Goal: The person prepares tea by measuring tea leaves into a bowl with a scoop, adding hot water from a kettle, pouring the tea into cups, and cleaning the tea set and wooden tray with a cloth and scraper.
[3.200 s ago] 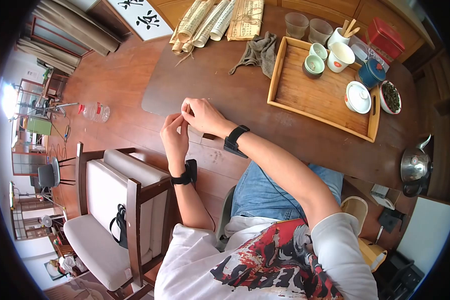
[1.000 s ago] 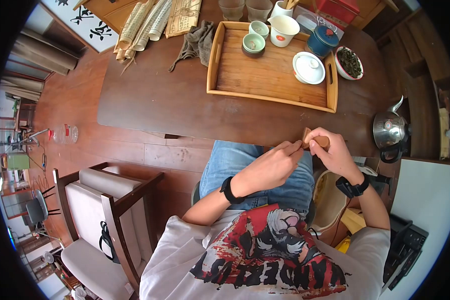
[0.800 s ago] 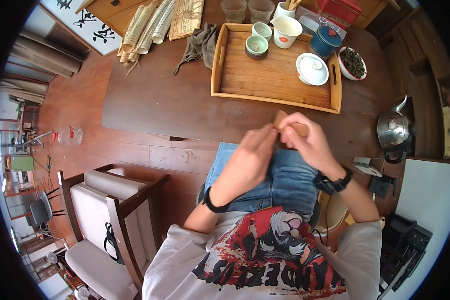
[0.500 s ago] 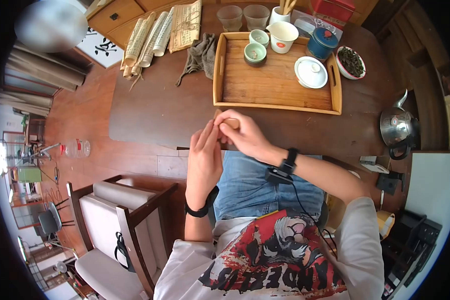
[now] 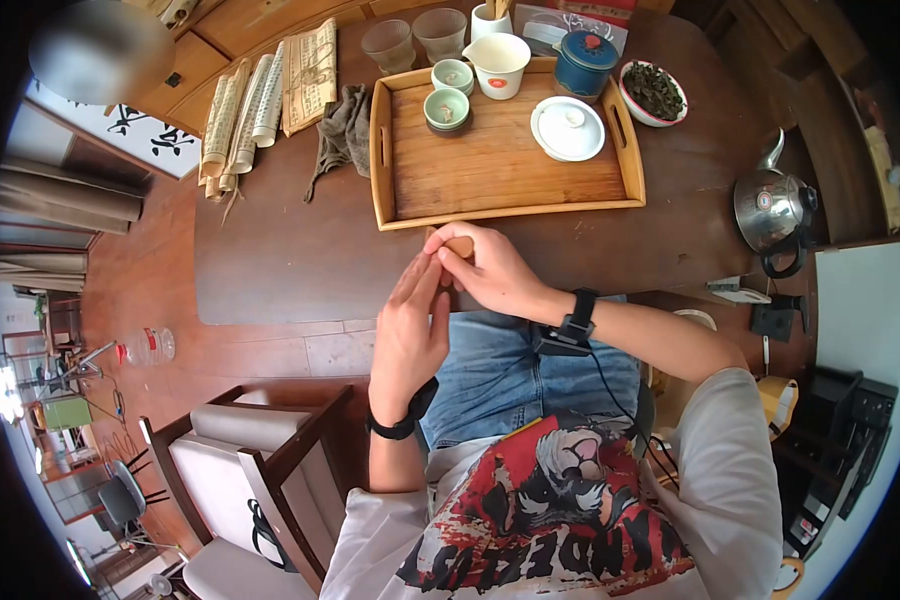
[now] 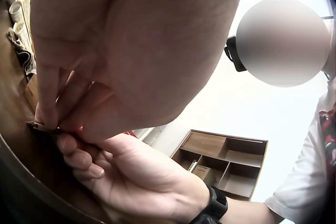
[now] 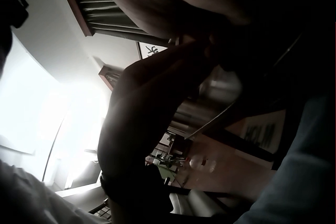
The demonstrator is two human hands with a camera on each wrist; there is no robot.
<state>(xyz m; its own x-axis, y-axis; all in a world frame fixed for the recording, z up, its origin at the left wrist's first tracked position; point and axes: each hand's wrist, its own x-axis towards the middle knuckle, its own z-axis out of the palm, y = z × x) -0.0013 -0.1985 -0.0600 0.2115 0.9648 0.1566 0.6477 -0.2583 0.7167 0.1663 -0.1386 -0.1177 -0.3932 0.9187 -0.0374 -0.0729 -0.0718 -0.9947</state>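
Observation:
In the head view, my right hand (image 5: 500,270) pinches a small tan-brown piece (image 5: 460,247) with a rounded end; fingers cover much of it. My left hand (image 5: 410,320) meets it from the left, its fingers lying straight against the piece, thumb standing apart. Both hands are over the near edge of the dark table. From the left wrist, a thin dark tip (image 6: 38,126) sticks out beside the left fingertips, while the right hand (image 6: 142,176) lies just below with curled fingers. The right wrist view is very dark.
Beyond the hands lies a wooden tray (image 5: 510,212) with green cups (image 5: 446,107), a white pitcher (image 5: 498,65) and a lidded bowl (image 5: 568,130). Right of it are a tea leaf bowl (image 5: 654,93) and a steel kettle (image 5: 770,205). A grey cloth (image 5: 345,135) and paper scrolls (image 5: 240,120) lie left.
About a second ago both hands were near the table's right front edge; they have swung left together with the tan piece. Over the last half second they barely moved while the head view shifted.

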